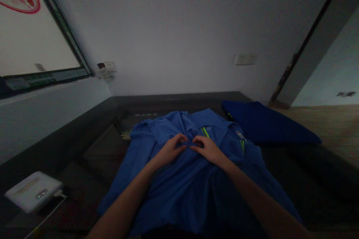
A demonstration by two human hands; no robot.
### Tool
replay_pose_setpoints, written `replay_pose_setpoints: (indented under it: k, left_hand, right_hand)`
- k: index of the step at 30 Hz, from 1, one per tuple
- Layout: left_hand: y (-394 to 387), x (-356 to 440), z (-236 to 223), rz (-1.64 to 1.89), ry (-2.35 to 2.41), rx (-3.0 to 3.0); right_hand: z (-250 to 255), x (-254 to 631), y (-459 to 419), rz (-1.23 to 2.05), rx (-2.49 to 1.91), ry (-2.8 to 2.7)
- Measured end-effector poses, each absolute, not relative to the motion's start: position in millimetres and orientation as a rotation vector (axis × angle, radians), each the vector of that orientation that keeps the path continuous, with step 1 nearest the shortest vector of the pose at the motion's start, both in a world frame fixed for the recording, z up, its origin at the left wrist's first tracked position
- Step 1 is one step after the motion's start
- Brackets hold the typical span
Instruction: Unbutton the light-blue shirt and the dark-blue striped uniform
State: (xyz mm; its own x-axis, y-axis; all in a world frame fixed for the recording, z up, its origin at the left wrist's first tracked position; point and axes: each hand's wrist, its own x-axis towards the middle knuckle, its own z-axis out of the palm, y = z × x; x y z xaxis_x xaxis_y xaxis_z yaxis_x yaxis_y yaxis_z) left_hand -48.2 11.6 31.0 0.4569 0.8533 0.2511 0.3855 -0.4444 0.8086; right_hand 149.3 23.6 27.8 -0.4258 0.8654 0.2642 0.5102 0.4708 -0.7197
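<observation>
Blue garment (179,183), one, in two hands (209,150)

your left hand (176,148) and right hand (206,150) pinching the blue jacket (176,183) spread on the dark counter (92,157), folded blue cloth (269,123) at right, white device (35,190) with its cable at left

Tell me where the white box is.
In the head view, the white box sits on the dark table at lower left, left of the blue shirt, a cable plugged in.
</observation>
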Motion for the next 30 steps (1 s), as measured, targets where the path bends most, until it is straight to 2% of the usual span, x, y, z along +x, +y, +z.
replay_pose_setpoints:
  k: [4, 11, 30]
  left_hand:
    - [12, -48, 32, 0.975, 1.055, 2.011]
    - [5, -43, 37, 0.925, 1.264, 2.366]
    - [10, -40, 26, 0.989, 1.143, 2.176]
  right_hand:
    - [32, 151, 23, 0.881, -1.071, -2.001]
    - [33, 149, 21, 0.864, -1.064, -1.984]
    - [33, 146, 16, 0.74, -1.128, -2.024]
